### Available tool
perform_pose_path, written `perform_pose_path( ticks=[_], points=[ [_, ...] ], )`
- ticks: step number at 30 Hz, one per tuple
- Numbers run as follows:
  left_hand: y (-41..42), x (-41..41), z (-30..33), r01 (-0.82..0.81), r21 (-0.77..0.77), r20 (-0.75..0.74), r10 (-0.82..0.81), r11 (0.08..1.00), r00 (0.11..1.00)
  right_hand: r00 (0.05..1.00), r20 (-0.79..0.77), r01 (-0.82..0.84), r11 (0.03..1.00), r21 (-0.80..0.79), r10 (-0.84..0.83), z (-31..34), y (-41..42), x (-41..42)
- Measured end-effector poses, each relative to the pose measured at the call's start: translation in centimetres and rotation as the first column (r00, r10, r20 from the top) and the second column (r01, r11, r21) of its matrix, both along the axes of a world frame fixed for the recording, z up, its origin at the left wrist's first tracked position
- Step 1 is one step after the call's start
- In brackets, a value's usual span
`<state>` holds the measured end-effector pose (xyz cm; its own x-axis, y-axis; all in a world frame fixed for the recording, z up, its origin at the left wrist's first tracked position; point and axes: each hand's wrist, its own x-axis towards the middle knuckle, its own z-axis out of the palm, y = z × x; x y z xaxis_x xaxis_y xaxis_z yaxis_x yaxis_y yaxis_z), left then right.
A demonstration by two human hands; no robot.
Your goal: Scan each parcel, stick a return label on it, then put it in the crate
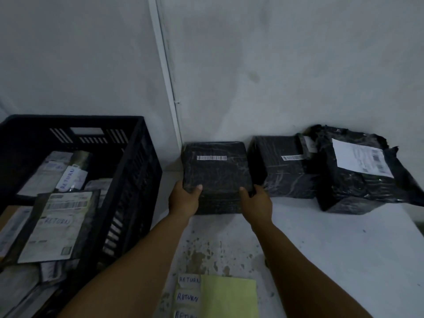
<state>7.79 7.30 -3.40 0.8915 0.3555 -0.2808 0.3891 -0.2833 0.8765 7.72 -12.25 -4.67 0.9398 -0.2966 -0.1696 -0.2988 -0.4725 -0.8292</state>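
While labelled parcels already lie in the crate at left, both hands, left and right, grip an unlabelled black parcel at the far tabletop. Two more parcels wait at right; return labels lie near.

Dim, bluish light; soft overall, wide-angle bending at edges; source perhaps overhead.

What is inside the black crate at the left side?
The black crate holds flat parcels with shipping labels; two show handwritten RETURN labels. What lies under them is covered.
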Motion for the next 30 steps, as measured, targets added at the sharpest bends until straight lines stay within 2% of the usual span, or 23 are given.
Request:
perform_pose_path(
  ticks=[7,18,25,27,30],
  points=[
    [0.6,-4.8,-0.7,0.001,-0.030,0.080,0.001,1.000,0.997,0.998,0.058,-0.005,1.000,0.001,0.005,-0.3,-0.5,-4.7],
    [0.2,-10.7,-1.0,-0.022,0.053,0.140,0.014,0.998,0.990,0.993,0.105,-0.044,0.996,-0.079,0.052,0.5,-1.1,-11.3],
    [-0.1,-12.1,-0.6,0.012,0.068,0.169,-0.024,0.998,0.985,0.966,0.248,0.119,0.977,-0.178,-0.073,0.5,-5.1,-17.1],
    [-0.1,-12.4,-0.8,0.033,0.096,0.169,-0.049,0.995,0.984,0.966,0.229,0.181,0.951,-0.251,-0.123,-0.4,-6.5,-18.8],
    [-0.4,-12.7,-1.1,0.040,0.099,0.164,-0.056,0.994,0.985,0.981,0.053,0.192,0.926,-0.324,-0.185,-2.2,-8.0,-20.4]
  ],
)
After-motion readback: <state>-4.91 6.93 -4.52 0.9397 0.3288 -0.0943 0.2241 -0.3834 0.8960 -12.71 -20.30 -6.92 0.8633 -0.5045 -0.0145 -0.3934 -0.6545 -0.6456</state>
